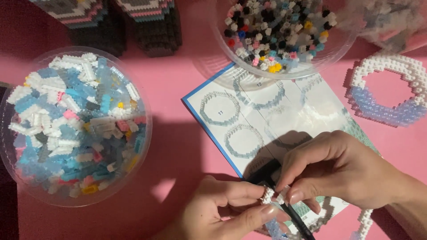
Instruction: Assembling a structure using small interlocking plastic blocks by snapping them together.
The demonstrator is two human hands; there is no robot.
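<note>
Both hands are seen from the head camera at the lower right of the pink tabletop, brought close together. By the left hand, palm turned up and fingers curled, a small white brick piece is pinched between thumb and forefinger. The right hand is arched over it from the right, its fingertips pressed down on the same piece, and a black tool is held slanting beneath them. The piece is kept just above the lower edge of an instruction sheet, which is bordered in blue and printed with ring diagrams.

Two clear round bowls are counted: one bowl at the left, filled with white, pale blue and pink bricks, and a second bowl at the top, holding smaller black, white and coloured bricks. One finished ring of white and blue bricks is laid at the right edge. Two dark built blocks are stood at the top. A white curved strip is partly seen beside the right wrist.
</note>
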